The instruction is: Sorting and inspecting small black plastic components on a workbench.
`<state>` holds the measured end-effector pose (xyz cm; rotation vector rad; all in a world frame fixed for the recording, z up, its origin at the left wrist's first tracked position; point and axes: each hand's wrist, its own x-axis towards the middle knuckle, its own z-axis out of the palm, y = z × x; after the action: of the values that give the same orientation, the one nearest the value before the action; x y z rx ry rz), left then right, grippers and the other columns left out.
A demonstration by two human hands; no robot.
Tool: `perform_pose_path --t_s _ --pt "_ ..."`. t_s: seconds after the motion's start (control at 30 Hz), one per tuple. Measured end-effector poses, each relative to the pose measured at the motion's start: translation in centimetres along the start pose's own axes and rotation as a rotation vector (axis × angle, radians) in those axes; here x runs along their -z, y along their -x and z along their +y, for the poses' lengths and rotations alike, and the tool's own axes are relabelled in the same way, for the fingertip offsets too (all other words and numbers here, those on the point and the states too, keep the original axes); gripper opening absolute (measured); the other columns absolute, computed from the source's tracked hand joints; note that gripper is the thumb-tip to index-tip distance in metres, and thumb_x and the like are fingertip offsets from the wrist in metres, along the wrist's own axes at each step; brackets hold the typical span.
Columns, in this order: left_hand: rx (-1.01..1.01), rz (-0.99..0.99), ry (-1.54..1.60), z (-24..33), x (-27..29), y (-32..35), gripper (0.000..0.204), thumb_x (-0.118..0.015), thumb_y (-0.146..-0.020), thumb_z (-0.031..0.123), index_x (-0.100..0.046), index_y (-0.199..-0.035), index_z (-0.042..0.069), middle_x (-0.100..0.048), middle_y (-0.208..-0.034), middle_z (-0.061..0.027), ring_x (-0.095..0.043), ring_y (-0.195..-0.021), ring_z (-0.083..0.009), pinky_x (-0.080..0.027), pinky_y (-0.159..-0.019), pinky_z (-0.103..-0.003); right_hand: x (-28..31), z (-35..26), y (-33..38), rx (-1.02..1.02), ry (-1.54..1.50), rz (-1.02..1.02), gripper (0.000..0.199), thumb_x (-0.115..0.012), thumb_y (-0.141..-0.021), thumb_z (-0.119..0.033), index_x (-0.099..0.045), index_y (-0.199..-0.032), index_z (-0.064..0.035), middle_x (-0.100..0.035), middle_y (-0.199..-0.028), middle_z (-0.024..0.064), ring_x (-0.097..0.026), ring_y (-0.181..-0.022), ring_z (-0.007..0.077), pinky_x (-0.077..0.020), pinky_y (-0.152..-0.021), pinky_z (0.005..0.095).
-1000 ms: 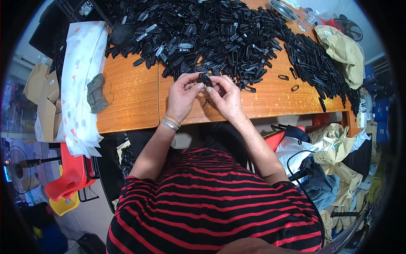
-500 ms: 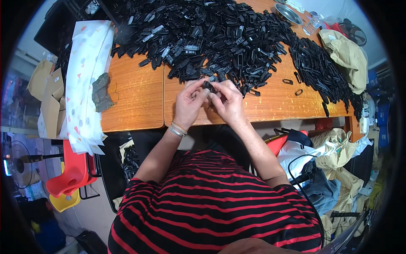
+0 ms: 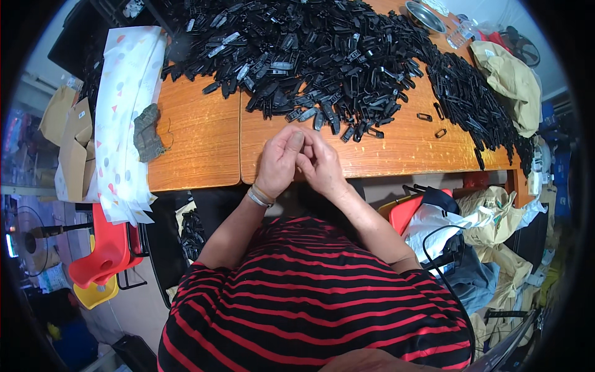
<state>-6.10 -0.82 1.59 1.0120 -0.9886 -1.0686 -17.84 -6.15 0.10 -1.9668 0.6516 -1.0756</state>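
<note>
The left hand (image 3: 280,160) and right hand (image 3: 319,164) are pressed together over the near edge of the wooden surface (image 3: 198,142), fingers curled inward and touching. Whether anything sits between them cannot be told; no part shows past the fingers. A metal bracelet (image 3: 259,196) circles the left wrist.

Just beyond the hands, a broad heap of black plastic clips (image 3: 310,56) covers the far half of the surface: small, glossy, oblong pieces tangled together. A second band of black clips (image 3: 471,99) runs along the right edge toward the near right corner. Two loose black rings (image 3: 432,124) lie on bare wood between the bands.

On the left edge lies a white sheet with coloured triangular flecks (image 3: 124,105), draping over the side, with a crumpled grey-green rag (image 3: 147,131) on it. Left of the surface stand brown cardboard packages (image 3: 71,142), plain and folded. A round steel bowl (image 3: 424,17) sits at the far right corner, near a khaki cloth bundle (image 3: 511,80). A red plastic chair (image 3: 102,254) stands below the left edge.
</note>
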Motion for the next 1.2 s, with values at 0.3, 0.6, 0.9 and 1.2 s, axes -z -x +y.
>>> perform_pose_path --t_s 0.3,0.6,0.9,1.2 --pt "0.211 0.147 -0.079 2.9 3.4 4.3 0.033 -0.039 -0.104 0.023 -0.058 -0.087 0.001 -0.057 -0.071 -0.0023 -0.055 -0.066 -0.0105 -0.045 -0.062 -0.023 -0.5 -2.6 0.6 -0.334 -0.033 -0.400 0.047 -0.077 -0.077 -0.023 -0.059 -0.116 -0.0052 -0.064 -0.088 0.0109 -0.066 -0.079 0.0277 -0.0515 -0.067 0.0356" --pt "0.322 0.135 -1.380 10.7 14.5 13.5 0.023 -0.066 -0.088 0.013 -0.068 -0.106 -0.001 -0.070 -0.094 -0.0136 -0.069 -0.082 -0.0201 -0.051 -0.079 -0.031 7.9 1.8 -1.2 -0.045 0.458 -0.013 0.013 -0.070 -0.081 -0.005 -0.069 -0.094 -0.0031 -0.065 -0.083 0.0110 -0.065 -0.076 0.0254 -0.0516 -0.067 0.0337" --pt "-0.350 -0.008 -1.178 2.5 3.8 -3.2 0.021 -0.060 -0.086 0.003 -0.067 -0.106 0.006 -0.063 -0.102 -0.0103 -0.062 -0.094 -0.0312 -0.051 -0.079 -0.037 9.3 2.6 -1.2 -0.119 0.779 -0.075 0.018 -0.064 -0.083 -0.006 -0.068 -0.100 -0.0078 -0.062 -0.091 0.0120 -0.064 -0.077 0.0351 -0.0519 -0.066 0.0418" --pt "-0.298 -0.154 -1.268 0.8 2.8 -3.1 0.028 -0.060 -0.083 -0.002 -0.062 -0.110 0.000 -0.056 -0.105 -0.0137 -0.058 -0.098 -0.0339 -0.049 -0.082 -0.040 9.8 2.5 -0.4 -0.043 0.518 -0.095 0.018 -0.068 -0.082 -0.004 -0.068 -0.100 -0.0060 -0.063 -0.094 0.0119 -0.065 -0.081 0.0304 -0.0531 -0.069 0.0358"
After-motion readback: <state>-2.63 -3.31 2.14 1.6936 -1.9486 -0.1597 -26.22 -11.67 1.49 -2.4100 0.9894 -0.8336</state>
